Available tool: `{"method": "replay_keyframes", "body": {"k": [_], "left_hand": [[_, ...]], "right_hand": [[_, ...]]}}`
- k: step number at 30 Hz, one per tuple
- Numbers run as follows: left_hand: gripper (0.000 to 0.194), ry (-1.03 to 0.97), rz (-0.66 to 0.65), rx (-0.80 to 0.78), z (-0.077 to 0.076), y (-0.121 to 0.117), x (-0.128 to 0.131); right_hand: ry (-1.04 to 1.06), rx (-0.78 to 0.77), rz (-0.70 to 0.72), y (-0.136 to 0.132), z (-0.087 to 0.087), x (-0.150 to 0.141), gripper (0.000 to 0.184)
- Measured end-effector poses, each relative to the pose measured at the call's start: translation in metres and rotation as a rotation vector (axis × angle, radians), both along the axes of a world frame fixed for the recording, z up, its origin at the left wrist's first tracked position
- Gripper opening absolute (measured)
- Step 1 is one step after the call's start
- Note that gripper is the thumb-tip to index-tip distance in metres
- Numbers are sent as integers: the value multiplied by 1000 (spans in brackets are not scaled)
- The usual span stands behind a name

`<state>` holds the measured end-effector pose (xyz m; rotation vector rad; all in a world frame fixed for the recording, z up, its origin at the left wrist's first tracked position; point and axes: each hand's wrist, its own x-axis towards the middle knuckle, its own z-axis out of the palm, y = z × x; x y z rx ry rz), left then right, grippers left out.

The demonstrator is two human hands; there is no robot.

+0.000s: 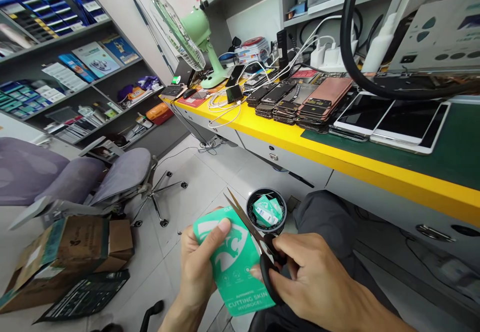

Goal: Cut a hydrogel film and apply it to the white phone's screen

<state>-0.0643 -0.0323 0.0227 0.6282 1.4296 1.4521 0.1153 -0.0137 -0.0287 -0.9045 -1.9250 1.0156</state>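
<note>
My left hand (200,257) grips a green packet (236,287) printed "Cutting Skin Hydrogel", its thumb pressed flat on the front. In my right hand (315,277) is a pair of scissors (249,219) with black handles, fingers through the loops. The blades are slightly apart and point up and away along the packet's upper right edge. Whether the packet lies between the blades I cannot tell. Just beyond the scissors, a round bin (267,212) on the floor holds green and white scraps.
A yellow-edged workbench (285,147) runs along the right, bearing stacked phone parts (285,102), white-framed phone screens (408,119) and a green fan (195,37). An office chair (127,177) and cardboard box (75,252) stand left. A black hose (347,47) arches over the bench.
</note>
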Motion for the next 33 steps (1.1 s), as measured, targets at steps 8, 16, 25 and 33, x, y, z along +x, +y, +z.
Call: {"method": "replay_keyframes", "body": {"k": [8,16,25,33], "left_hand": [[37,51,-11,-15,-1,0,-4],[37,34,-21,-2,0,1,-6],[37,41,-66,-12,0,6,-6],[34,63,-197,-69,-19,18,-35]], "right_hand": [[42,-45,22,2,0,-2,45],[108,-168,66,3,-3,-4,49],[329,-748,190,18,-3,6,44],[-122,-173,-219,33,-34,-3,29]]}}
